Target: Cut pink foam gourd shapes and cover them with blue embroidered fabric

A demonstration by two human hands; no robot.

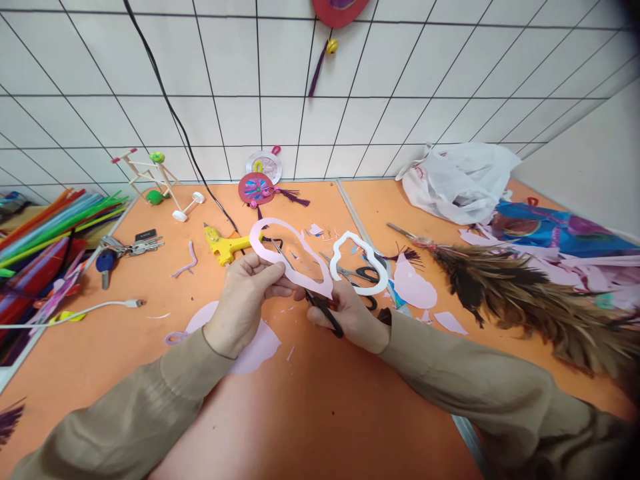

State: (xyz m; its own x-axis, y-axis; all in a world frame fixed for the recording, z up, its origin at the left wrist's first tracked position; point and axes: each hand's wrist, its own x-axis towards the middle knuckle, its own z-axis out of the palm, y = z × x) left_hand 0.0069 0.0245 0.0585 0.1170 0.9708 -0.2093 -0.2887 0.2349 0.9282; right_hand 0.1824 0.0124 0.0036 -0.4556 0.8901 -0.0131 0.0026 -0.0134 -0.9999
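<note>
My left hand (245, 297) pinches a pink paper gourd-shaped outline (289, 253) and holds it up over the orange table (100, 347). In my right hand (350, 317) are small black-handled scissors (320, 303), fingers closed through the handles. Their blades reach inside the pink outline, near its inner edge. A white gourd-shaped outline (357, 263) lies on the table just behind my right hand. A pink paper offcut (250, 347) lies under my left wrist.
A yellow glue gun (223, 243) and its black cord lie behind my hands. Keys (125, 248), pipe cleaners (45, 233) and a white cable (90, 309) are at the left. A second pair of scissors (363, 273), feathers (525, 287), pink scraps and a plastic bag (457, 177) are at the right.
</note>
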